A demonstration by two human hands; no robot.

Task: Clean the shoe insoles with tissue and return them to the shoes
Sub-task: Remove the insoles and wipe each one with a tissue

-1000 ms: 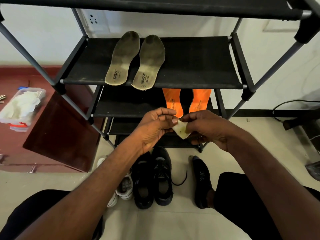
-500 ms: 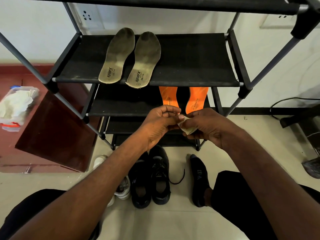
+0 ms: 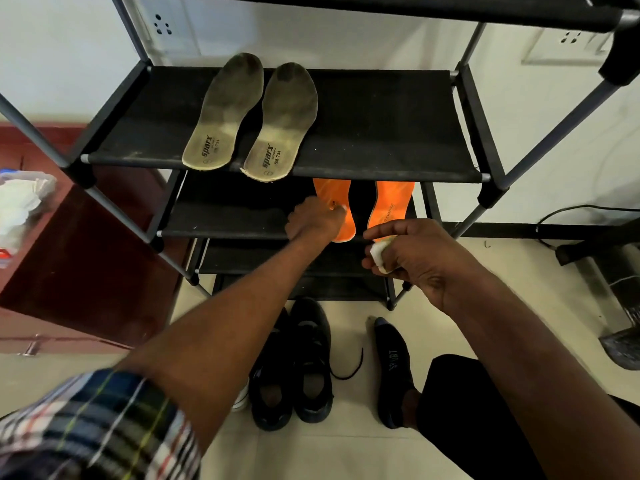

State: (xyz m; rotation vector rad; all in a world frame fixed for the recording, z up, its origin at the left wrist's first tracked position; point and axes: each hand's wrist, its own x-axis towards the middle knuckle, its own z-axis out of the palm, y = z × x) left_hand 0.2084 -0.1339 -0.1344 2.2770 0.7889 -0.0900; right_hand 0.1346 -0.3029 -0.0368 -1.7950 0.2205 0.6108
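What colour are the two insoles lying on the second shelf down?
Bright orange insoles, seen in the head view; the left hand is on one.

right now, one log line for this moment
left hand: grips left orange insole on shelf | right hand: holds tissue | black shoes: floor, empty

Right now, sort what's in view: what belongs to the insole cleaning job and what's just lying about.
Job:
tissue in right hand
left orange insole, left hand on it
right orange insole
tan insoles
black shoes
tissue tub

Lying about:
shoe rack
cable
wall sockets
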